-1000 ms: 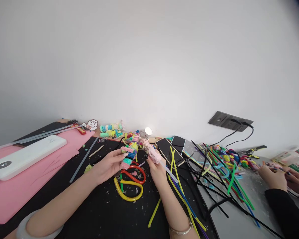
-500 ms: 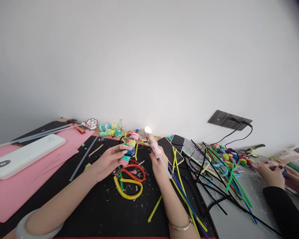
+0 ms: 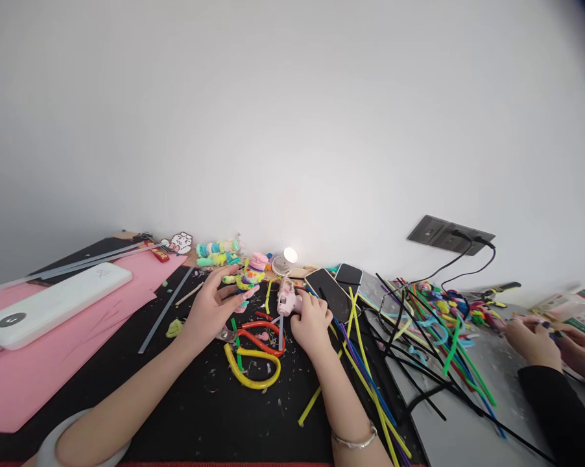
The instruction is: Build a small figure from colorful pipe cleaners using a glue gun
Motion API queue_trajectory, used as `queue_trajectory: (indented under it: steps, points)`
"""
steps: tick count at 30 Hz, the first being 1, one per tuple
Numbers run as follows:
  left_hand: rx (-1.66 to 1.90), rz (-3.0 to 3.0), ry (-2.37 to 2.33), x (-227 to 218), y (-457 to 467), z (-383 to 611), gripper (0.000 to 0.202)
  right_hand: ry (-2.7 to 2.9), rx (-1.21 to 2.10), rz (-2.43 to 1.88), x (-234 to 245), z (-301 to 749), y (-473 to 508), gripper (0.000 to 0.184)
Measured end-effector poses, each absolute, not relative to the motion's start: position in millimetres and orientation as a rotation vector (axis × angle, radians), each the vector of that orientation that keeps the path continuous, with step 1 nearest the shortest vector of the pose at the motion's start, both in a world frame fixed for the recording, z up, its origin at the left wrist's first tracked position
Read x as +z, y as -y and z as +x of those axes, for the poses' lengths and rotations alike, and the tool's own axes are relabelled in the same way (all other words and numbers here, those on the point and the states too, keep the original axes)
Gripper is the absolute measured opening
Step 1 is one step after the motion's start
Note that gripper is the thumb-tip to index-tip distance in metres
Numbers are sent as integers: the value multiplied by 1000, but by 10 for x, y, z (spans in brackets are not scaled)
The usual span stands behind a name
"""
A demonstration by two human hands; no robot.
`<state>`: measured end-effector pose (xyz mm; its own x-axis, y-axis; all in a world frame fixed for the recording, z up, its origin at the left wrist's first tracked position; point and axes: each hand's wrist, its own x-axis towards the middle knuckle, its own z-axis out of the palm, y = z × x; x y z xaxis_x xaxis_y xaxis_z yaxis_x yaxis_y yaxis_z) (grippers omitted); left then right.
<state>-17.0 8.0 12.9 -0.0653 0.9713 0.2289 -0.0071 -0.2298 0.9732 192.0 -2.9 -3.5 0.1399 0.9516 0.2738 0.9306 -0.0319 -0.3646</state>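
Note:
My left hand (image 3: 213, 305) holds a stacked pastel pipe-cleaner piece (image 3: 248, 277) between thumb and fingertips, raised over the black mat (image 3: 200, 402). My right hand (image 3: 312, 321) is closed round a pink glue gun (image 3: 288, 299), lowered onto the mat with a clear glue stick pointing down from it. Between the hands lie red and yellow pipe-cleaner loops (image 3: 253, 360) and a pair of small pliers (image 3: 227, 335).
A white power bank (image 3: 49, 305) lies on pink paper (image 3: 39, 363) at the left. Two phones (image 3: 334, 290) lie behind my right hand. Loose pipe cleaners (image 3: 419, 344) spread to the right. Another person's hands (image 3: 545, 340) work at the far right. A wall socket (image 3: 449, 235) has cables plugged in.
My right hand has brought the glue gun down from upright to the mat. My left hand has lifted the pastel piece up and farther back.

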Motion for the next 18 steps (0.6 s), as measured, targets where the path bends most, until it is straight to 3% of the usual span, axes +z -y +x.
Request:
queue_trajectory:
  steps: [4, 7, 18]
  points:
    - [1422, 1364, -1008, 113, -32, -123, 52, 1711, 22, -1537, 65, 1889, 94, 39]
    - [1373, 1331, -869, 96, 7, -74, 54, 1771, 306, -1186, 88, 1806, 149, 28]
    - [1197, 1423, -875, 122, 107, 6, 55, 1472, 1108, -904, 18, 1519, 215, 34]
